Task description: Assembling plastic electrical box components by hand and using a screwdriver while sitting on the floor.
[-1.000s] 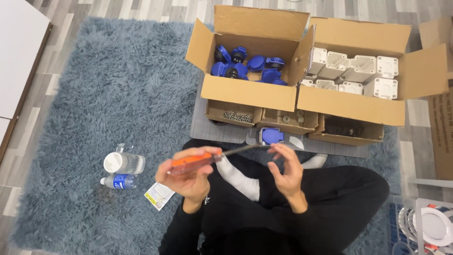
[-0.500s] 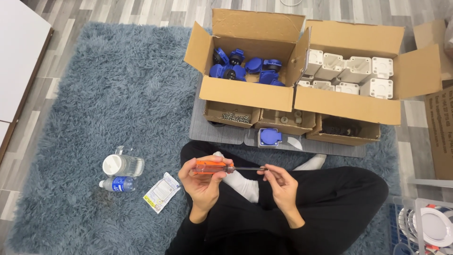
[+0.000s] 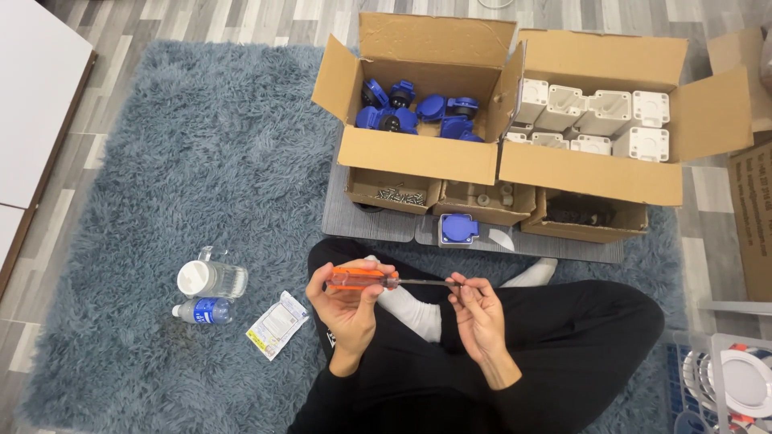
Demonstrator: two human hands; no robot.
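Observation:
My left hand (image 3: 347,301) grips the orange handle of a screwdriver (image 3: 366,278), held level above my crossed legs in black trousers. My right hand (image 3: 478,309) pinches the tip end of its dark shaft; whether a small part sits between the fingers I cannot tell. A blue socket (image 3: 459,229) lies on the grey mat (image 3: 354,221) just beyond my hands. Behind it stand a cardboard box (image 3: 418,153) with several blue sockets and a second cardboard box (image 3: 595,173) with several white housings.
Three small open trays (image 3: 394,193) with screws and small parts sit in front of the big boxes. On the blue-grey rug (image 3: 161,161) to my left lie a clear jar (image 3: 211,278), a small water bottle (image 3: 201,310) and a white packet (image 3: 277,324). White discs (image 3: 740,382) lie at the lower right.
The screwdriver has come down from a tilt to level and nearer my lap. My right hand has slid along the shaft to its tip.

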